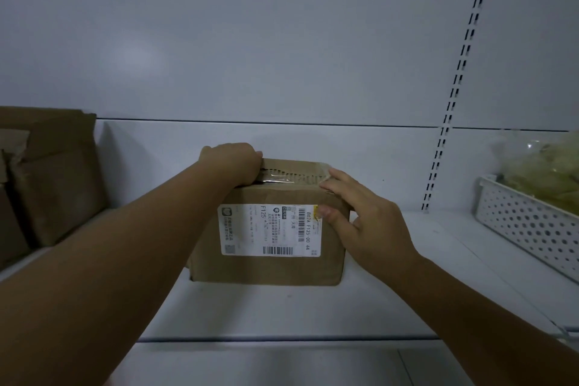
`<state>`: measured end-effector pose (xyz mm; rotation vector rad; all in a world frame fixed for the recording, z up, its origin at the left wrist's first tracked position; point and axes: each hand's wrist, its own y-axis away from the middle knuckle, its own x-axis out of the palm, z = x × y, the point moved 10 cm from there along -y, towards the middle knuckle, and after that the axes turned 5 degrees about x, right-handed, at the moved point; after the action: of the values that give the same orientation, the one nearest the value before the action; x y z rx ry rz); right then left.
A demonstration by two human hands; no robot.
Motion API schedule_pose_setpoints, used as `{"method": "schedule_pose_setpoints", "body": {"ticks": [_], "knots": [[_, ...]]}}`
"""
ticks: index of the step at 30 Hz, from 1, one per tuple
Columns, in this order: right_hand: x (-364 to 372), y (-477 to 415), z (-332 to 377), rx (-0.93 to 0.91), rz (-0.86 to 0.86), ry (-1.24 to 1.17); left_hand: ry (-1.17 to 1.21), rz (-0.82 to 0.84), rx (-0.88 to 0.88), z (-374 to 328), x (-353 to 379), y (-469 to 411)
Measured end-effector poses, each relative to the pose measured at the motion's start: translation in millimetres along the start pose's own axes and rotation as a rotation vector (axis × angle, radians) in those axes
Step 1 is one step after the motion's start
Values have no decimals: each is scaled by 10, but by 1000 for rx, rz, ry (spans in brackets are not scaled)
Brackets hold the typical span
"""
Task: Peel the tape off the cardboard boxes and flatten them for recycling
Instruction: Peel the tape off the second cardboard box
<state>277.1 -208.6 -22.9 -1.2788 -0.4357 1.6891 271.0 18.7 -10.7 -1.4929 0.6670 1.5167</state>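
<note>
A small brown cardboard box [269, 266] stands on a white shelf [313, 310] in the middle of the head view. A white shipping label [250, 229] with barcodes covers its near face. Clear tape [291, 178] runs along its top edge. My left hand [232, 163] is clamped over the box's top left corner, fingers curled behind it. My right hand [360, 213] rests on the box's right side, thumb on the label's corner and fingertips touching the tape's right end.
More brown cardboard boxes [47, 172] lean at the far left of the shelf. A white perforated basket [526, 222] holding a clear bag of pale green stuff [545, 172] stands at the right. A slotted upright [457, 81] runs up the grey back wall.
</note>
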Motion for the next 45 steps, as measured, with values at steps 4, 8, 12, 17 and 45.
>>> {"method": "schedule_pose_setpoints", "body": {"ticks": [4,8,12,17,45], "knots": [[155,24,-46,22,130,155,35,-10,-11,17,5,-17],[228,20,-24,43,82,221,58,-19,-10,22,3,-18],[55,-22,75,-103,-46,182,82,-21,-10,30,5,-20],[30,-31,93,-131,-60,115,86,-23,-29,31,-24,-2],[284,-426,378,-100,295,-87,1115,-639,11,167,-5,1378]]}}
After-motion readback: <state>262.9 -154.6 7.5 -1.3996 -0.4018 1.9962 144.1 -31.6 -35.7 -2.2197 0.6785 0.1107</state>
